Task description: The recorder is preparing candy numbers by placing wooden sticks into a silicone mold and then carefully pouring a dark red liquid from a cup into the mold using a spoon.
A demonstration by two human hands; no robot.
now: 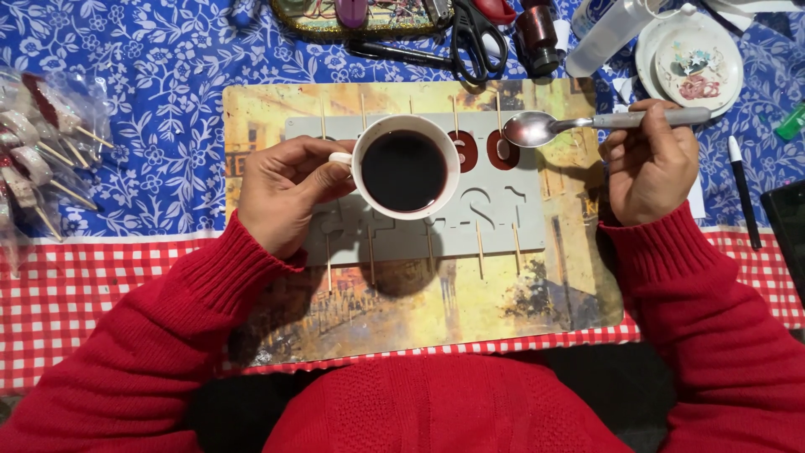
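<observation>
Cup [406, 166], white, filled near the rim with dark red-brown liquid; held just above the grey mould [503, 220], over its left half; left hand [281, 201] pinches the small cup handle between thumb and curled fingers, grip closed tight on it. Right hand [650, 164] closed around the handle of a metal spoon [537, 127]; fingers wrapped, thumb on top; spoon bowl lies level over the mould's upper right part, just beside the cup rim, not touching it; whether the bowl carries liquid, cannot tell. Two round mould cavities [482, 151] beneath the spoon already show dark red fill; thin wooden sticks [480, 250] jut from the mould's top and bottom edges. Mould rests on a yellow-brown picture placemat [402, 310]; placemat lies on a blue floral cloth [159, 92] with a red-and-white checked band [84, 285] along the near edge. Far left: clear bag of wrapped lollipops on sticks [38, 151]. Top edge: black-handled scissors [476, 33], dark small bottle [538, 38], clear plastic bottle [608, 33] lying tilted, white decorated plate [692, 59]. Far right: black marker [745, 197]. Both sleeves red knit.
</observation>
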